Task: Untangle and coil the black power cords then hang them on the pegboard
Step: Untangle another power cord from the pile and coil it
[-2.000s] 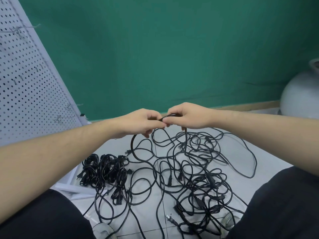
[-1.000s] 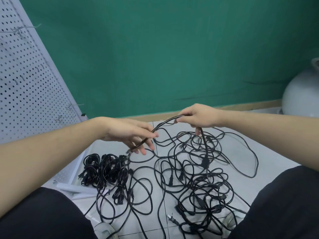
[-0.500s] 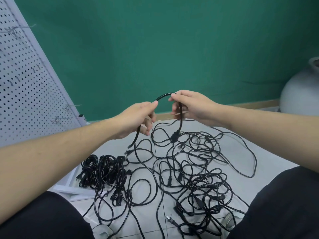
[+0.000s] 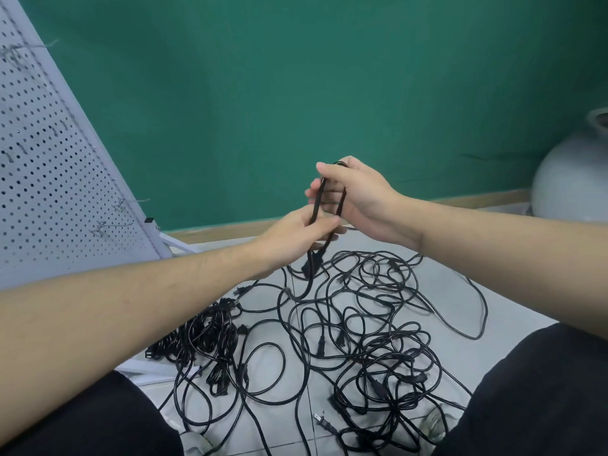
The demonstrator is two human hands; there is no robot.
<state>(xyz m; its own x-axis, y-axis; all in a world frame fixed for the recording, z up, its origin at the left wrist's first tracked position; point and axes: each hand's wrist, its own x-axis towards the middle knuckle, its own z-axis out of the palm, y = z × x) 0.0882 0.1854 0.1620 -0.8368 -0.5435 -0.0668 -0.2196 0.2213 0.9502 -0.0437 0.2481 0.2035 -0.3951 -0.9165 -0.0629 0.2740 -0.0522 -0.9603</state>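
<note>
A narrow loop of black power cord [image 4: 316,205] stands upright between my hands above the floor. My right hand [image 4: 355,195] grips the top of the loop, palm turned toward me. My left hand [image 4: 302,235] pinches both strands just below, and the cord's plug end [image 4: 309,266] dangles under it. A big tangle of black cords [image 4: 368,337] spreads over the grey floor below. Several coiled cord bundles [image 4: 200,337] lie to the left. The white pegboard [image 4: 42,166] leans at the far left with wire hooks [image 4: 112,225].
A green wall fills the background. A large grey round vase [image 4: 572,172] stands at the right edge. My knees in dark trousers frame the pile at the lower left and lower right. A loose plug [image 4: 324,424] lies near the bottom centre.
My right hand has lifted and turned the cord's bend upright. My left hand has slid under it and closed on both strands, folding the arc into a tight loop.
</note>
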